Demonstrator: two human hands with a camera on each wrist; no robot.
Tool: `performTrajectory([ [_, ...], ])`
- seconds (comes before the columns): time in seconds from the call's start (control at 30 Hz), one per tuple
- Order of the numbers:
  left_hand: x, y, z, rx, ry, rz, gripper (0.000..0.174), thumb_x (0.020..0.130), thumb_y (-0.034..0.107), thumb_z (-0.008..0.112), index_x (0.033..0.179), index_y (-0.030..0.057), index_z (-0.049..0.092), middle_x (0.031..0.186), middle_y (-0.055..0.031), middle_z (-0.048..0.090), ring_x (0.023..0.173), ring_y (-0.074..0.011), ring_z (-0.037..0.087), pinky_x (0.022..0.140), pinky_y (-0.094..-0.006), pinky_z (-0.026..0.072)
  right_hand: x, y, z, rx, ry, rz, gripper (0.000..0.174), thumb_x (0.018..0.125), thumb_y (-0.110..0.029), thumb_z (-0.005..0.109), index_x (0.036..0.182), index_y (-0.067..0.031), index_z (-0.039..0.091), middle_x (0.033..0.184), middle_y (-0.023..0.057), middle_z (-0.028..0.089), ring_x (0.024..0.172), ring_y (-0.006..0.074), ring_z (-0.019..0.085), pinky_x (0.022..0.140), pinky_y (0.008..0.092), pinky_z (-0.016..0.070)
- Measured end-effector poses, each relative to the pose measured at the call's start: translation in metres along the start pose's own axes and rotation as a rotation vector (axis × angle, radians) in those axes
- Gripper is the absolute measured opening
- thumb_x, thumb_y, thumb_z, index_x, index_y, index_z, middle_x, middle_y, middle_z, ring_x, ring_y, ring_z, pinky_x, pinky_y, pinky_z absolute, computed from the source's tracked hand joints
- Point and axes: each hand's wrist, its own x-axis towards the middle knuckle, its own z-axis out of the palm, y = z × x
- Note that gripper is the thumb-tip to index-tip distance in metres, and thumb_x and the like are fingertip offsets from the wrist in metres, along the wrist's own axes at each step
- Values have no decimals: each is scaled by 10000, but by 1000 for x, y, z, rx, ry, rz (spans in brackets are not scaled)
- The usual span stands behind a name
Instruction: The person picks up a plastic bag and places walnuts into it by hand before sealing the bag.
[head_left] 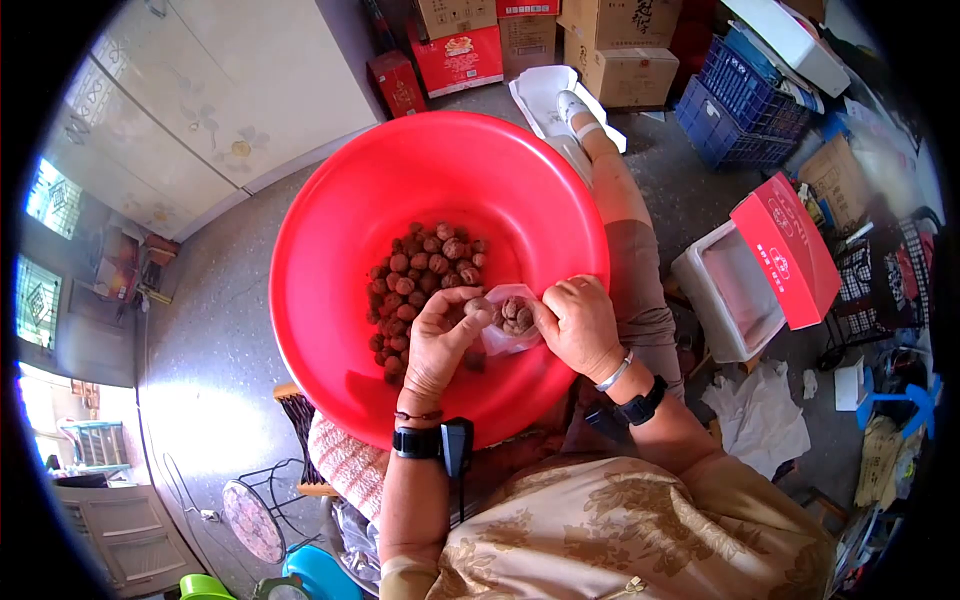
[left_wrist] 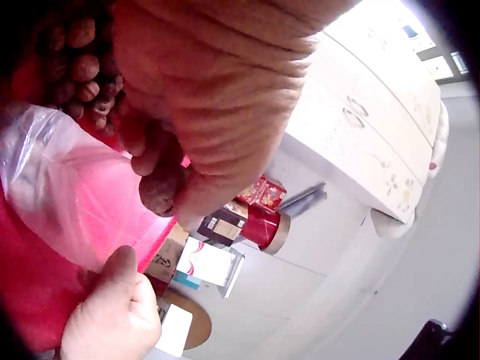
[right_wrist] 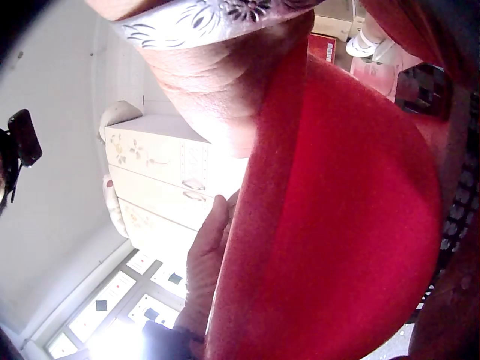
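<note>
A clear plastic bag (head_left: 503,344) with several walnuts (head_left: 516,316) in it is held over a large red basin (head_left: 330,200). My left hand (head_left: 440,342) pinches a single walnut (left_wrist: 159,196) between thumb and fingers, right by the bag's mouth. On the other side, my right hand (head_left: 578,325) grips the bag's edge between thumb and fingers, as the left wrist view also shows. Below the hands, a heap of brown walnuts (head_left: 415,270) lies on the basin's floor. In the right wrist view the basin's wall (right_wrist: 345,202) hides the bag and most of the fingers.
Cardboard boxes (head_left: 620,75) and red cartons (head_left: 458,60) stand beyond the basin. To the right are blue crates (head_left: 740,105) and a white foam box (head_left: 725,290) with a red lid panel (head_left: 785,250). A white cabinet (head_left: 215,90) stands at the left.
</note>
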Motion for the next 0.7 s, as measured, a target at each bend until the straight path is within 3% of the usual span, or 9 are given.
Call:
performTrajectory([
  [0.13,1,-5,0,83,-38,74,305,994,135,752,1248,-7,659,1039,-18,719,879,-93,629,841,-268,522,0,-1,0,-7,3,6,259,931,-192,716,750,-55,591,729,147,630,747,380,635,776,502,485],
  [0.23,2,-6,-4,477,79,238,328,897,107,816,1193,33,699,1031,-44,723,912,-96,661,786,-280,537,0,-1,0,3,8,6,274,942,-208,710,748,-57,590,729,144,630,747,380,634,784,503,488],
  [0.33,4,-15,-8,679,165,167,287,877,220,827,1054,22,720,947,-122,747,835,-187,704,734,-341,550,1,-1,-2,7,-5,7,286,953,-226,702,749,-60,591,729,143,632,750,379,636,792,503,492],
  [0.4,2,-16,-8,955,-45,-135,336,898,331,792,925,6,711,826,-188,726,699,-302,667,675,-408,542,0,-1,-2,4,-9,10,288,954,-231,700,748,-61,591,729,142,633,751,377,638,794,503,493],
  [0.43,0,-22,-11,950,-87,-75,406,918,388,752,860,-11,704,752,-237,683,651,-368,623,670,-442,534,0,-1,-2,0,-13,13,291,955,-237,698,748,-62,592,729,142,634,752,376,639,796,504,494],
  [0.47,1,-25,-13,950,-88,-75,406,918,388,752,860,-11,704,752,-237,683,651,-368,623,670,-442,534,1,-1,-1,0,-14,14,291,955,-237,698,748,-62,592,729,142,634,752,376,639,796,504,494],
  [0.53,3,-19,-11,887,-117,-149,275,953,253,740,928,-21,723,755,-56,673,726,-125,590,701,-335,522,1,-2,-1,18,38,-5,302,909,-156,737,710,-62,531,700,136,588,719,375,604,758,487,490],
  [0.63,7,-25,-16,723,-35,-127,250,965,228,725,920,-18,722,762,3,653,735,-80,553,667,-300,493,2,-2,-1,25,47,-6,294,893,-136,739,701,-62,529,699,136,592,717,373,607,764,487,496],
  [0.7,7,-24,-13,696,-25,-92,302,961,258,722,882,-32,700,710,-52,629,685,-114,563,641,-331,493,2,0,0,19,25,-5,279,907,-169,727,713,-62,558,705,138,609,719,375,619,772,494,495],
])
